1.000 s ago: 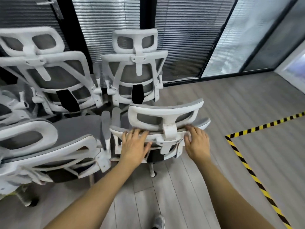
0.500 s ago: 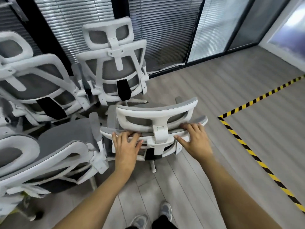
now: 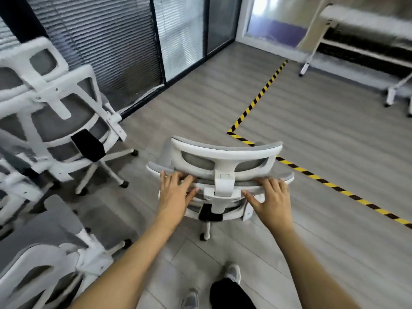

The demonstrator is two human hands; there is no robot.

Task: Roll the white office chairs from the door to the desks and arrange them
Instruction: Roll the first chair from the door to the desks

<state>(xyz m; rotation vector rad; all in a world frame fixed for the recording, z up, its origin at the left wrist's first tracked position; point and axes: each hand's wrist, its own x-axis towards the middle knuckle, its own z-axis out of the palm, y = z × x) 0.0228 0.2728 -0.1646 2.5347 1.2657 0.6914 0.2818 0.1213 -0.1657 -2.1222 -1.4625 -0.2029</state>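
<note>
held chair (image 3: 223, 190): white frame with grey mesh, standing on the grey plank floor (image 3: 334, 230) with its back to the person, directly under both grips.
headrest (image 3: 225, 151): rises just beyond the fingertips, centred between the two grips.
castor leg (image 3: 206, 230): shows below the grips, between the two wrists.
left grip (image 3: 175, 195): clasps the left part of the backrest's top edge. The fingers lie over the rim and the thumb is spread inward along the rear face.
right grip (image 3: 273, 201): clasps the right part of the same edge in mirror fashion. The fingers lie over the rim and the thumb points inward toward the headrest post.
parked chair (image 3: 55, 112): a second white chair, well to the left of the left grip and beyond it. Its back faces the camera and it stands apart from the held chair.
near chair (image 3: 44, 262): a third white chair, blurred, left of the left forearm and nearer the person than the grips.
tape (image 3: 256, 103): yellow-and-black stripes on the floor. Its corner lies just beyond the headrest. One arm runs away from the grips and the other passes to the right of the right grip.
blinds (image 3: 100, 45): slatted, behind dark-framed glass, far beyond the left grip.
desk (image 3: 356, 16): white-legged and blurred, far beyond the right grip and to its right.
shoes (image 3: 233, 272): two grey ones, nearer the person than the grips, between the forearms.
</note>
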